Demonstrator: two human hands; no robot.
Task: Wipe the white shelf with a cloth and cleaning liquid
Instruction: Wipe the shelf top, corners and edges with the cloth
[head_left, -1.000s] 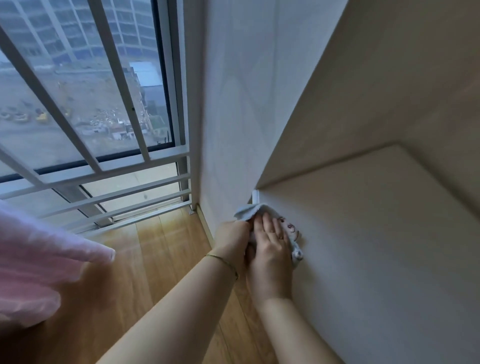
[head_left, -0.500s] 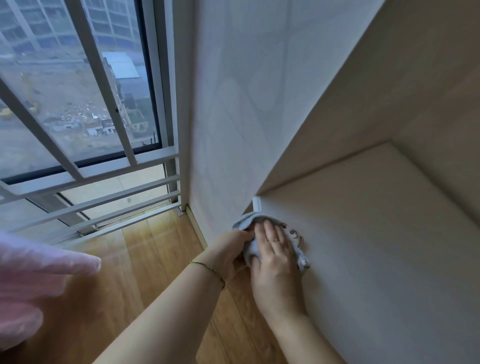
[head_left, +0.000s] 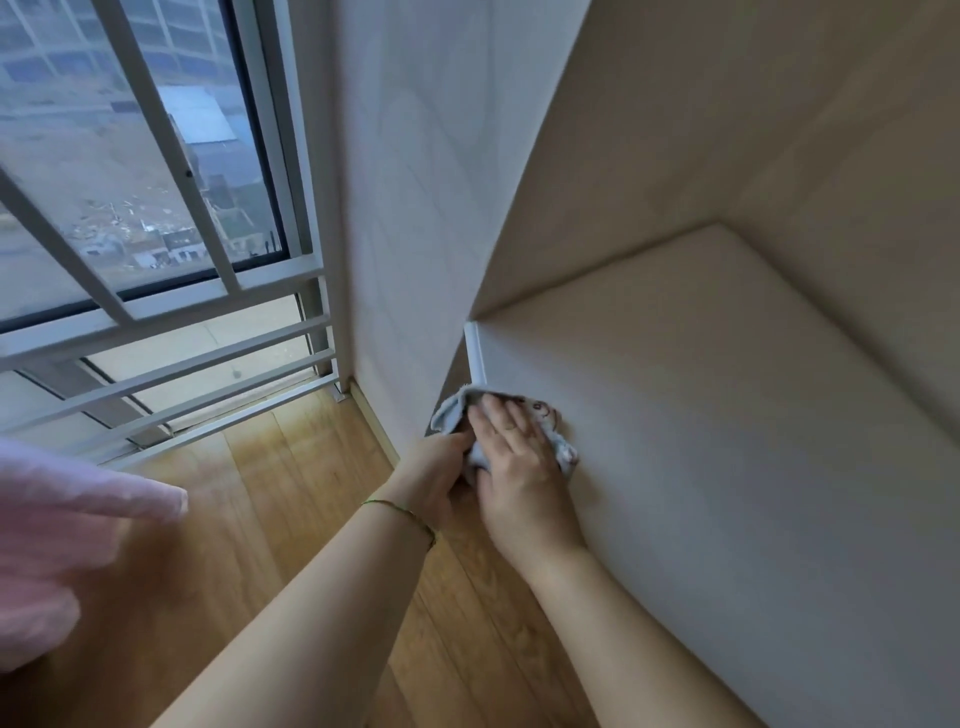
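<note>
Here the right grip (head_left: 519, 457) presses the cloth (head_left: 451, 415) flat-fingered on the shelf (head_left: 727, 441); the left grip (head_left: 436, 473), fingers hidden, is unclear

grey cloth (head_left: 452, 413) w/ red print, white shelf (head_left: 727, 415)

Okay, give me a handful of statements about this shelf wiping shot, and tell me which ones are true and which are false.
1. The right hand lies with straight fingers on the cloth on the white shelf. True.
2. The cloth is pushed up against the shelf's back wall. False: it sits at the front edge, near the left corner.
3. A thin bracelet sits on the wrist of the left hand. True.
4. A spray bottle stands on the shelf. False: no bottle is in view; only the cloth and the hands are on it.
5. The floor is carpeted. False: it is wooden boards.
</note>
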